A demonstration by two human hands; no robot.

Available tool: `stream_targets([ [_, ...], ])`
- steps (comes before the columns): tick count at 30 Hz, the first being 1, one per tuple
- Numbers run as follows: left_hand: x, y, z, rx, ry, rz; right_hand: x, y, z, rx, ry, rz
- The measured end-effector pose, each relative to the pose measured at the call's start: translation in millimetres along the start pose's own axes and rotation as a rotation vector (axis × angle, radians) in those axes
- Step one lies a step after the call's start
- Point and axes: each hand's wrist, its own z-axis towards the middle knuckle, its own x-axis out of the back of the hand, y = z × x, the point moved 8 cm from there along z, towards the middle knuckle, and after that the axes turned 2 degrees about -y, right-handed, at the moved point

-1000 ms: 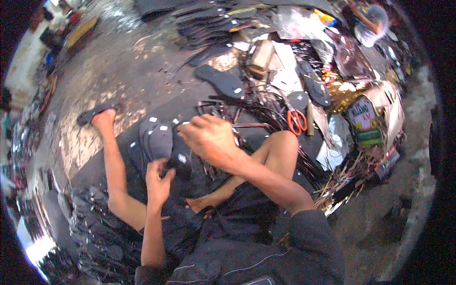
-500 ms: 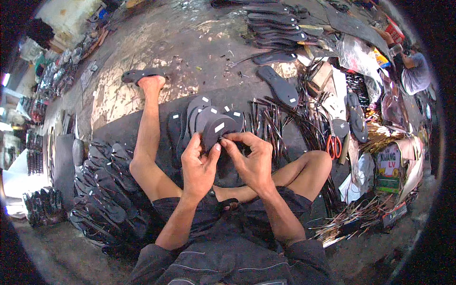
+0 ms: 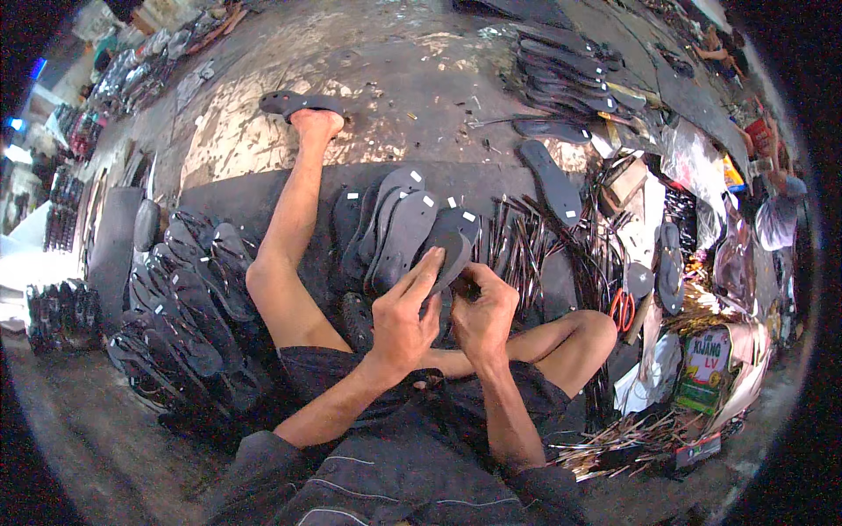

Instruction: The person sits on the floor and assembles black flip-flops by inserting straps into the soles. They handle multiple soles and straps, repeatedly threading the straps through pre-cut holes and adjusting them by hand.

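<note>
A dark grey sandal sole is tilted up in front of me. My left hand is closed on it, fingers along its left side. My right hand is curled with fingers pressed together at the sole's lower right edge; whatever is pinched there is hidden. Just beyond my hands lies an overlapping group of dark soles with small white labels. To the right of these are thin, shiny dark strips in a loose bundle.
Finished-looking dark sandals are heaped at my left. Orange-handled scissors lie beyond my bent right knee. More soles are stacked at the far right, near a single sole. A printed green-and-white bag stands at the right.
The view has shifted, so the surroundings sit differently. The sole has been turned from facing me to slanting away; my right hand has curled in closer at its lower edge.
</note>
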Motion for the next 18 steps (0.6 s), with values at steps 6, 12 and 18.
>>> stream_targets([
  [6,-3.3,-17.2,1.0,0.016,-0.072,0.024,-8.6,8.3,-3.6,-0.007,-0.107,-0.155],
  [12,-2.0,0.2,-4.5,-0.016,-0.068,0.187,-7.4,-4.9,-6.4,0.082,-0.143,-0.205],
  [18,1.3,-9.7,4.4,0.063,-0.126,0.088,-4.8,5.5,-7.9,0.056,-0.047,-0.046],
])
